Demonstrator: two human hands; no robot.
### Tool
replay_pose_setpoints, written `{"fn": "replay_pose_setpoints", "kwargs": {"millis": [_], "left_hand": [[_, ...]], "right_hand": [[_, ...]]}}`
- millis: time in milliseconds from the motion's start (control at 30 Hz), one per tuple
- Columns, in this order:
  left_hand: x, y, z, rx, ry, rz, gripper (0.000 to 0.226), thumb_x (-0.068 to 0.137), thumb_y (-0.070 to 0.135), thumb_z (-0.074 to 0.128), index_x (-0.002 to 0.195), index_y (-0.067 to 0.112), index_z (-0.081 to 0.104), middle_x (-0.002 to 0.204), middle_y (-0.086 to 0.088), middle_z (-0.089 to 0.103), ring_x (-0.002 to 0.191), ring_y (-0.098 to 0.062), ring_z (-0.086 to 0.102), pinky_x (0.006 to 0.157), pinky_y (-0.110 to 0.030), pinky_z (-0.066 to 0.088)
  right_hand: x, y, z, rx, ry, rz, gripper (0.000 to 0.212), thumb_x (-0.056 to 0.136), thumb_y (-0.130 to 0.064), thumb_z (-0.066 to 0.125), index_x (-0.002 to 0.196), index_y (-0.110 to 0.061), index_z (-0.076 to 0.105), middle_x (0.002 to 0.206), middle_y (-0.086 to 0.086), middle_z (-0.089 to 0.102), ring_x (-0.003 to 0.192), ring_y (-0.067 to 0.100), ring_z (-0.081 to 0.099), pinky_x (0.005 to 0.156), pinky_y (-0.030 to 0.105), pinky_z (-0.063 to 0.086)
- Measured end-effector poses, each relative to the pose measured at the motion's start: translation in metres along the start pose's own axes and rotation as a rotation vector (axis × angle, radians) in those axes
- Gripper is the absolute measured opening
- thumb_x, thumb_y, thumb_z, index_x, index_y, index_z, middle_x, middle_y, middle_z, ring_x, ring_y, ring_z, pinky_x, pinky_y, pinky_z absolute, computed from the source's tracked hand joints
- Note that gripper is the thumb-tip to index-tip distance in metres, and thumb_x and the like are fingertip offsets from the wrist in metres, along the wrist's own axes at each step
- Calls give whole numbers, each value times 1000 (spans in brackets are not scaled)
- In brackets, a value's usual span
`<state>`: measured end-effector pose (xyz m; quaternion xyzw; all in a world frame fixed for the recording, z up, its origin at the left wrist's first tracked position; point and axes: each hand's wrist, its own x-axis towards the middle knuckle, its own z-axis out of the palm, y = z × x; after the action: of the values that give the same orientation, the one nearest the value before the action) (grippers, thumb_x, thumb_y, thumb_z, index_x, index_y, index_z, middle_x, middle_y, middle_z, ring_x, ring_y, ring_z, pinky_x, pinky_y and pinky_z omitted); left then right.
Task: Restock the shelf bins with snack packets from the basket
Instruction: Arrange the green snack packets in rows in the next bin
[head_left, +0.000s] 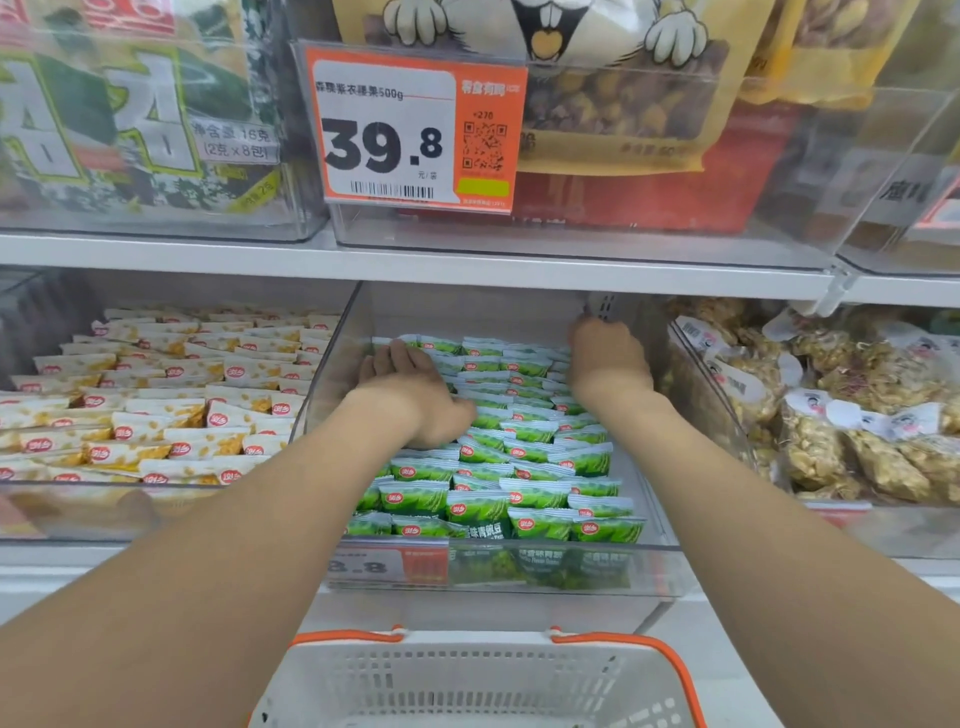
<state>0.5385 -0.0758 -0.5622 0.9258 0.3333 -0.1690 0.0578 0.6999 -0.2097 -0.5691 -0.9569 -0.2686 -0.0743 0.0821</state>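
Both hands deep in middle clear bin (332, 374), among green snack packets (524, 499).

Left hand (415, 395) lies flat, palm down, fingers spread over packets at bin's rear left; no pinch visible.

Right hand (608, 358) at rear right corner, fingers curled away from camera; cannot tell if holding anything.

Packets fill bin front edge to rear in loose rows.

Basket (675, 670) below shelf; visible part shows no packets.

Handling judgement: small pillow pouches, light, soft, glossy film likely slippery; press or sweep in groups, or pinch crimped end seams.

Both hands (415, 395) (608, 358) on green packets (524, 457) (clear bin (670, 566)).
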Motion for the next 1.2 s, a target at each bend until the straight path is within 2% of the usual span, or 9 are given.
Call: {"fn": "replay_pose_setpoints", "kwargs": {"millis": [133,300,467,600,700,800,967,1100,1200], "left_hand": [[2,0,-4,27,-50,-1,102,100,72,27,162,3,-14,169,-21,-22,158,-39,-15,129,-50,0],[-7,-5,-10,-36,23,59,89,104,64,22,164,3,-3,172,-21,-6,159,-38,-4,129,-52,8],[-42,3,9,66,121,253,81,108,56,26,164,5,0,172,-17,-11,160,-33,-11,128,-53,2],[-51,8,16,5,142,345,77,107,60,23,166,15,3,174,-7,-10,160,-32,-10,128,-55,2],[-54,8,21,-18,68,389,81,101,72,18,166,28,-4,173,3,-18,158,-33,-18,127,-59,-5],[-55,7,23,-21,-29,390,84,96,80,12,163,38,-13,169,9,-28,156,-34,-26,125,-60,-11],[-53,9,24,3,-77,371,86,93,83,9,163,39,-16,167,8,-32,154,-34,-30,124,-60,-13],[-58,12,18,-14,-8,387,84,98,77,14,166,31,-2,174,0,-14,159,-34,-13,127,-60,-3],[-70,18,11,-30,132,443,70,106,63,26,161,20,25,167,-11,29,153,-33,27,123,-57,24]], "right_hand": [[2,4,-3,-85,63,-4,47,94,13,48,139,7,40,128,28,61,123,44,58,88,46,52],[3,15,-4,-105,-37,-95,52,93,19,42,142,1,40,128,28,59,126,43,52,90,49,52],[8,19,-11,-204,-85,-124,48,96,16,43,140,1,51,135,26,54,131,44,45,95,50,51],[5,18,-15,-255,-61,-147,46,95,14,47,137,-1,56,132,23,56,125,43,55,90,48,55],[5,19,-18,-278,-12,-147,44,96,11,49,137,-1,56,132,20,57,122,41,59,87,45,54],[4,14,-14,-274,-30,-187,43,92,19,49,130,2,60,127,22,60,118,42,62,87,45,54],[3,13,-12,-248,53,-192,37,90,21,48,120,6,64,116,26,66,107,41,68,81,45,56],[-3,8,-20,-276,61,-145,37,92,18,49,126,7,58,123,26,64,108,39,68,78,42,55],[-25,11,-37,-192,-61,-102,36,91,13,55,125,2,59,117,21,64,109,38,66,75,39,52]]}}
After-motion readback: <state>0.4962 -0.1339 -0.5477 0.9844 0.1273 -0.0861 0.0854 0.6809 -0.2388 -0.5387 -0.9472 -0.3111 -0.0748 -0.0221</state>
